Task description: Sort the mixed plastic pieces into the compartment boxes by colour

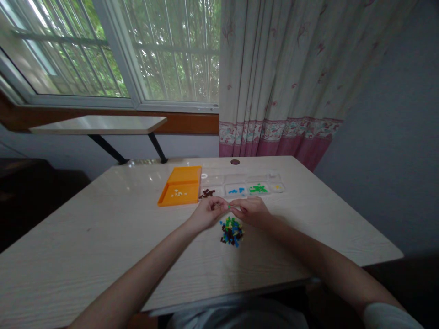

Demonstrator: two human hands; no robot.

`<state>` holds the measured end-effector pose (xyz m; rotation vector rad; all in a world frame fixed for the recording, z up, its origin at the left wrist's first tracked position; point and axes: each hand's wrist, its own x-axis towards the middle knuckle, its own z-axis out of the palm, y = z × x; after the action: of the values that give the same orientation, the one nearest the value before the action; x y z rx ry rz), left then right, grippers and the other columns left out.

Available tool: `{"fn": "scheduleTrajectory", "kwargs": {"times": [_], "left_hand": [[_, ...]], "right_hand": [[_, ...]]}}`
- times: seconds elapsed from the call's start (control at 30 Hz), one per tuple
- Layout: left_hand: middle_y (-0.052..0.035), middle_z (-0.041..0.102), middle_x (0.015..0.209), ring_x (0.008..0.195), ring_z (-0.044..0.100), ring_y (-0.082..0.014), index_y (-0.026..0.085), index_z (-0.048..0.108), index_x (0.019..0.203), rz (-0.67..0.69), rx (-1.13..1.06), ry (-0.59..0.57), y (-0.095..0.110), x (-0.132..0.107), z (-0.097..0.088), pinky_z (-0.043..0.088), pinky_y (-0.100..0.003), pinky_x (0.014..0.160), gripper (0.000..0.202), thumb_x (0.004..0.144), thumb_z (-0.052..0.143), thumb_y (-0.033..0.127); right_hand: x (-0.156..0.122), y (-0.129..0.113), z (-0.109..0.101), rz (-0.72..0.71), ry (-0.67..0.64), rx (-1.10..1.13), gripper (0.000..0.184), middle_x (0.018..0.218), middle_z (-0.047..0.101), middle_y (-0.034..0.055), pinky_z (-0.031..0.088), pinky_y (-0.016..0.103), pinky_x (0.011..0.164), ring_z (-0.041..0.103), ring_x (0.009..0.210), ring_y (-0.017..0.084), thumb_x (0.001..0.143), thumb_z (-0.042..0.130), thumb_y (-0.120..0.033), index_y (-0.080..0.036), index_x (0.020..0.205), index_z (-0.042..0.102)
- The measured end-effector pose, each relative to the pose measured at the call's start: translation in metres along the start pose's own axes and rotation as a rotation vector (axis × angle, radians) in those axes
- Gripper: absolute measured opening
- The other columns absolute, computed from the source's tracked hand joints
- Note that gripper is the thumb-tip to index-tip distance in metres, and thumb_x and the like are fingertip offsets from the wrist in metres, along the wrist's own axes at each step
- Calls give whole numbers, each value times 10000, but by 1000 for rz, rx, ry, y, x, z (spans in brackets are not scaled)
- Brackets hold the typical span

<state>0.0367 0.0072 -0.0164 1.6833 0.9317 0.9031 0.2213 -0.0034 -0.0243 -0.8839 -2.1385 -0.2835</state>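
Left hand (209,214) and right hand (253,211) meet, each grip pinched on tiny green piece (229,207), mostly covered, shape unclear. Piece over bench (120,228), just beyond mixed pile (232,231); individual bits blurred. Left hand partly hides brown pieces (207,193). Right sleeve (386,316) cut off.

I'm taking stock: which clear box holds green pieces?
The second clear box from the right; it holds green pieces, while the others show brown pieces, blue pieces or yellow pieces.
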Motion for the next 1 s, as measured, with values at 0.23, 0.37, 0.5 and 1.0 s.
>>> {"fn": "scheduleTrajectory", "kwargs": {"times": [0.23, 0.37, 0.5, 1.0], "left_hand": [[-14, 560, 638, 532, 438, -84, 109, 620, 799, 106, 333, -34, 7, -4, -13, 319, -188, 496, 276, 781, 499, 356], [-46, 608, 778, 752, 528, -136, 146, 620, 783, 291, 692, -246, 14, -8, -31, 389, -225, 696, 186, 801, 460, 237], [-48, 606, 818, 784, 542, -139, 160, 610, 823, 326, 825, -367, 11, -10, -37, 399, -212, 713, 154, 785, 463, 189], [-27, 590, 831, 770, 552, -130, 183, 597, 834, 325, 937, -403, 5, -11, -33, 402, -196, 688, 138, 779, 472, 201]], "right_hand": [[2, 3, -2, -1, 54, 6, 143, 430, 528, -63, 349, 182, 494, 457, 392, 55, 769, 547, -303, -218, 775, 661], [7, 14, -17, 25, 155, -31, 173, 392, 465, -62, 354, 182, 486, 440, 385, 57, 776, 547, -315, -189, 773, 666], [11, 26, -31, 96, 264, -23, 177, 413, 468, -51, 363, 178, 478, 446, 406, 60, 768, 564, -319, -175, 772, 667], [9, 31, -30, 100, 330, 23, 131, 440, 487, -47, 374, 165, 473, 449, 420, 56, 742, 597, -269, -183, 799, 677]]}}
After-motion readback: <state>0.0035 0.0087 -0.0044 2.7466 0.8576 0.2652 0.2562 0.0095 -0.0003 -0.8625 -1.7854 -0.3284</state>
